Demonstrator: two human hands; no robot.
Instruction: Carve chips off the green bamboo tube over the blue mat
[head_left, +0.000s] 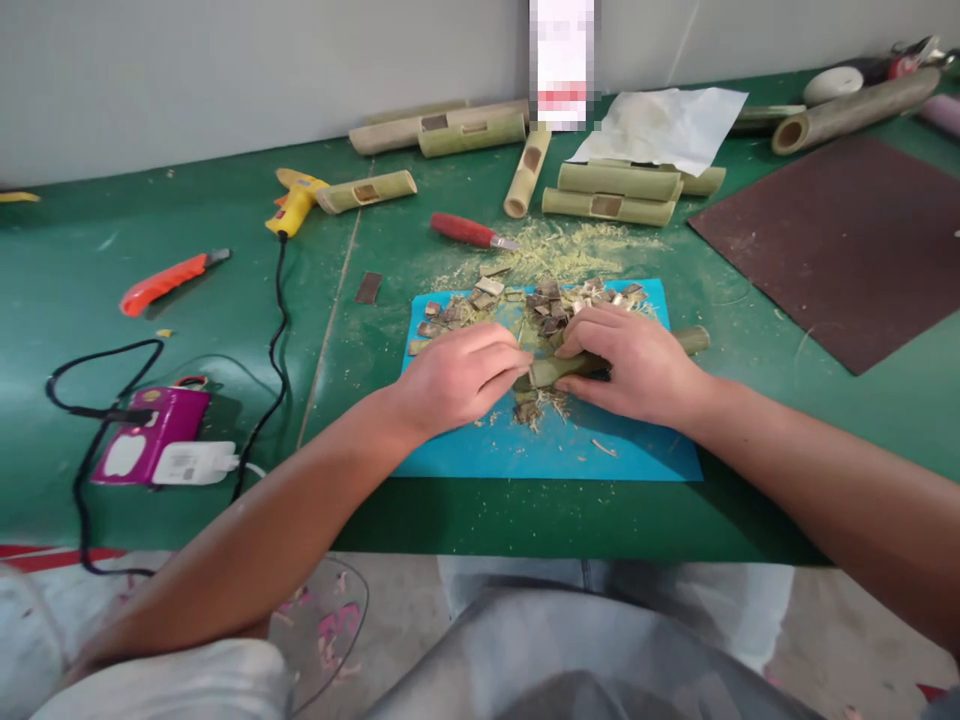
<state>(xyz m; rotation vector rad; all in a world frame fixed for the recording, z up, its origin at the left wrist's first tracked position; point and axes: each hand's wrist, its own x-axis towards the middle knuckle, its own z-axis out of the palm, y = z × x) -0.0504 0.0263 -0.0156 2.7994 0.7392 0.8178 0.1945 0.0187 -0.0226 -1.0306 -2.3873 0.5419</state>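
The right hand (pixel 637 365) is wrapped around a short bamboo tube (pixel 694 340), pinning it down on a blue cutting mat (pixel 637 455); the tube's far end sticks out past the knuckles to the right, and its near end points left toward the other hand. The left hand (pixel 461 375) is closed with its fingertips pressed to that near end of the tube. Whether it pinches a blade or only the bamboo cannot be told, since the fingers cover the spot.

Just beyond both hands lies a heap of small brown bamboo chips (pixel 540 300), with pale sawdust (pixel 559 245) spread further out on the green table (pixel 150 480). A few shavings sit under the hands, on the mat.

Beyond the sawdust, a red-handled knife (pixel 469 230) lies near several cut bamboo sections (pixel 611 192), some with square windows cut in them. Well to the left of the left hand are a yellow glue gun (pixel 296 200), an orange utility knife (pixel 169 280) and a purple box (pixel 150 445) with a white plug (pixel 195 463) and black cable. Well to the right of the right hand lies a dark brown sheet (pixel 847 240); beyond it rests 1 long bamboo pole (pixel 855 108).
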